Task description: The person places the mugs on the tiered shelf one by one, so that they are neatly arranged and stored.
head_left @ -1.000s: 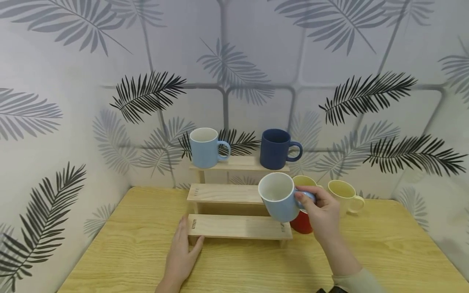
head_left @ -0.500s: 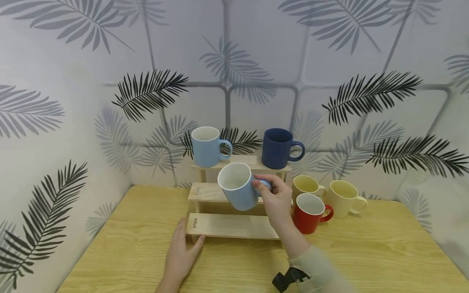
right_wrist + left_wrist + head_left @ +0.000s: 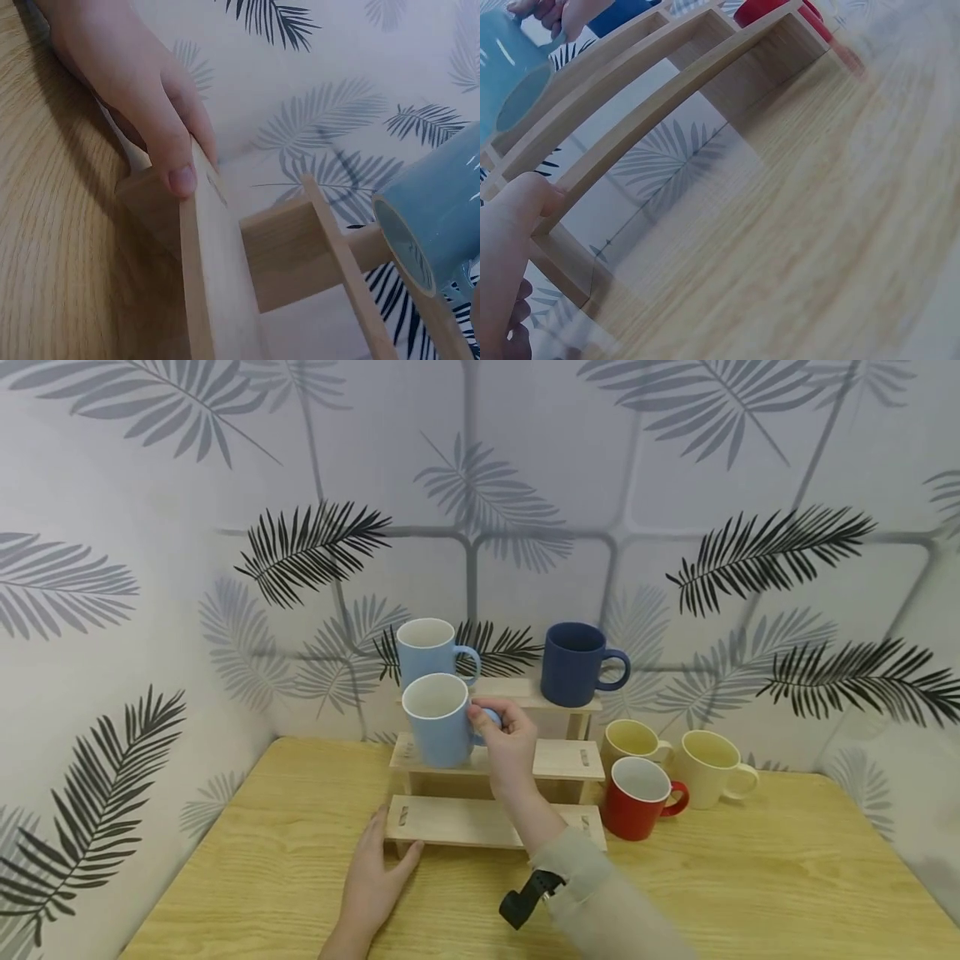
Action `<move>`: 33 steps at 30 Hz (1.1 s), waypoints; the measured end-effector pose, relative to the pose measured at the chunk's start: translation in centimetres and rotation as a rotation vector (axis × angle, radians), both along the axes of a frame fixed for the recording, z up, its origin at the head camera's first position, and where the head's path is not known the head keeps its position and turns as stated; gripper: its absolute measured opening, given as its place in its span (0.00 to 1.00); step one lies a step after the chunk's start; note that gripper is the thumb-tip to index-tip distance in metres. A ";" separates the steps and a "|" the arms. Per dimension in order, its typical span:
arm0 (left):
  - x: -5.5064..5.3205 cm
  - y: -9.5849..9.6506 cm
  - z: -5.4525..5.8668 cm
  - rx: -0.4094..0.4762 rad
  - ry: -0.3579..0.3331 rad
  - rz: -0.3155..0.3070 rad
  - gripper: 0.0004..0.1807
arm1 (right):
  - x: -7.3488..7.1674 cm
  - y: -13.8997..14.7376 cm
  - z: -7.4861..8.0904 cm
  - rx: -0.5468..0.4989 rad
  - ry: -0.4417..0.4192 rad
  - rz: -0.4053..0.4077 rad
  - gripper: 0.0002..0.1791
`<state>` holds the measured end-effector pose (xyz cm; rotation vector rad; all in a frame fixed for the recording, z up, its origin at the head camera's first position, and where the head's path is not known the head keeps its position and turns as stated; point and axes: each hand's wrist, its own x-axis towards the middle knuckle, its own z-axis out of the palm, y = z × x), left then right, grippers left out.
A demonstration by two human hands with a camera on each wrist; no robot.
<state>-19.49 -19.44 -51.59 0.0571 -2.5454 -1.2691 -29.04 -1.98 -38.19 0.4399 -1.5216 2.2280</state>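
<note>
My right hand (image 3: 510, 739) pinches the handle of a light blue mug (image 3: 437, 727), over the left part of the middle tier. The mug's underside shows in the right wrist view, where the mug (image 3: 435, 202) hangs clear of the boards. My left hand (image 3: 369, 877) grips the left end of the lowest tier of a wooden three-step rack (image 3: 480, 822), thumb at the front edge and fingers along the side. On the top tier a second light blue mug (image 3: 426, 650) stands at the left, partly hidden by the held mug, and a navy mug (image 3: 572, 668) at the right.
A red mug (image 3: 633, 802) stands on the table right of the rack. Behind it are two yellow mugs, one (image 3: 626, 742) close to the rack and one (image 3: 705, 768) farther right. A leaf-patterned wall (image 3: 525, 485) rises behind the wooden table (image 3: 247, 860).
My right hand has carried the light blue mug left and slightly up, from near the red mug to over the middle tier's left part. The left hand has stayed at the rack.
</note>
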 end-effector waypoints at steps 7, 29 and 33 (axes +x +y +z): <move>-0.1 0.2 -0.2 0.005 0.031 0.003 0.47 | -1.2 -2.1 -1.2 -0.002 -0.041 -0.001 0.07; -0.1 0.3 -0.1 0.030 0.009 0.002 0.47 | -2.0 -2.8 -2.5 0.070 -0.094 0.066 0.11; 0.0 0.2 -0.1 0.026 0.006 0.008 0.47 | -1.6 -2.5 -2.3 0.076 -0.091 0.102 0.10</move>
